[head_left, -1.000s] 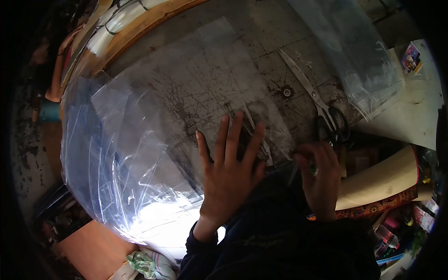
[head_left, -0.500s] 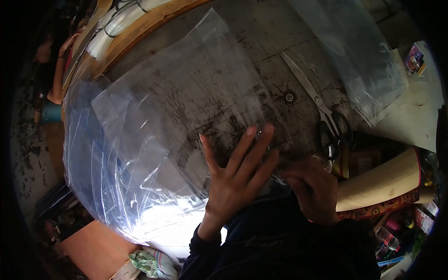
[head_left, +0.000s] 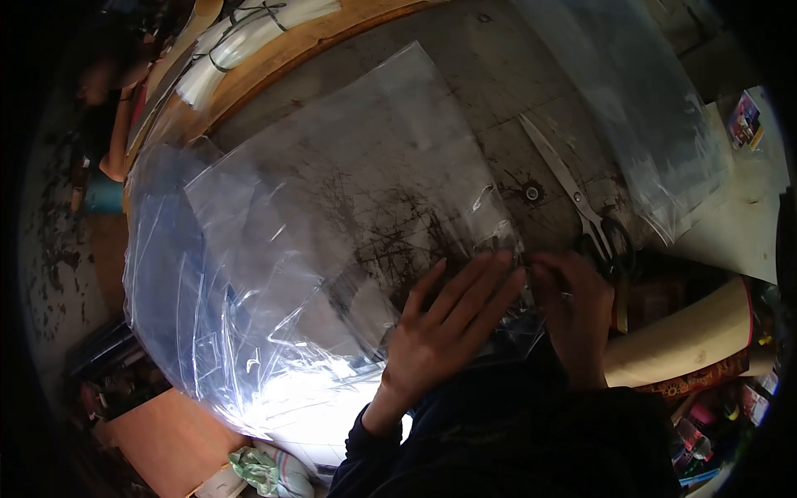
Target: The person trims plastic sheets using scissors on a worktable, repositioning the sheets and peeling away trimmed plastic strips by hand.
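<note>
Clear plastic sheet (head_left: 374,133): spread on scuffed surface (head_left: 490,75), near right edge at both hands. Left hand (head_left: 448,319): fingers extended, slightly spread, laid over sheet, gripping nothing. Right hand (head_left: 574,303): fingers curled at sheet's edge; hold cannot be told. Scissors (head_left: 578,197): right of sheet.

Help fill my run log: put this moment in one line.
left hand: on sheet | right hand: at sheet's edge | scissors: beside sheet, not held

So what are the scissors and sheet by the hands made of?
Sheet: probably plastic, clear and glossy; the worktop shows through and creases glint. Scissors: blades grey, smooth, faintly shiny, likely metal; dark handles, perhaps plastic, too dim to tell.
</note>
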